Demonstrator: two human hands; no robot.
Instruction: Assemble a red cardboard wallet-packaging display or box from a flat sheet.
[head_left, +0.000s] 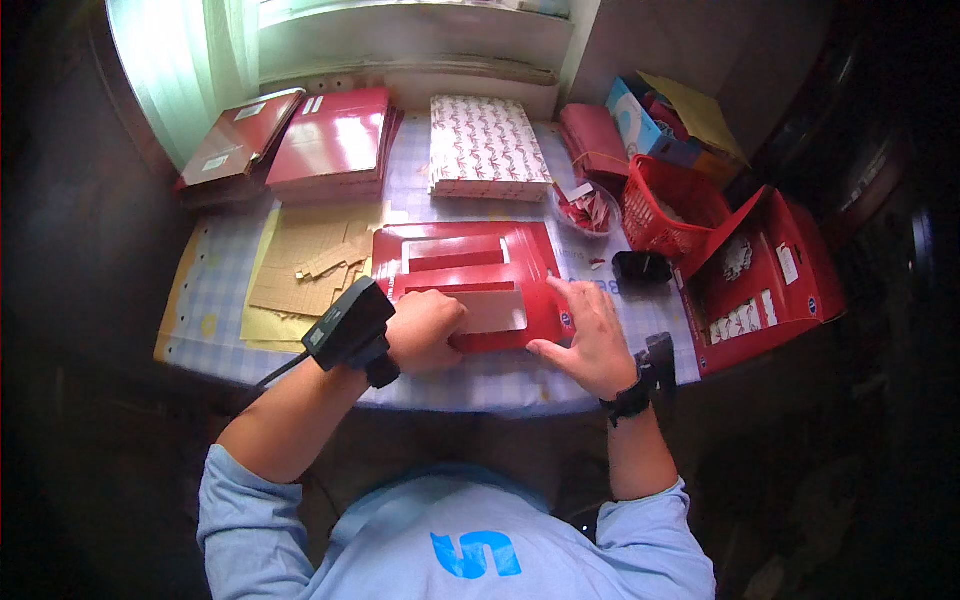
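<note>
A flat red cardboard sheet (545,300) with two long window cut-outs lies before me on the table. Through its nearer window a pale grey surface (495,310) shows. My left hand (428,328) rests at the sheet's near left part, fingers curled in at that window's left end; whatever they grip is hidden beneath them. At the right edge, my right hand (592,342) lies open, thumb and fingers spread, the fingertips touching the cardboard. Black devices are strapped to both wrists.
Brown cardboard pieces (300,275) lie left. Behind stand stacks of red boxes (330,140) and patterned white sheets (485,140). Rightward are a bowl of scraps (588,212), a red basket (680,235), a black object (642,267) and an open red box (810,265).
</note>
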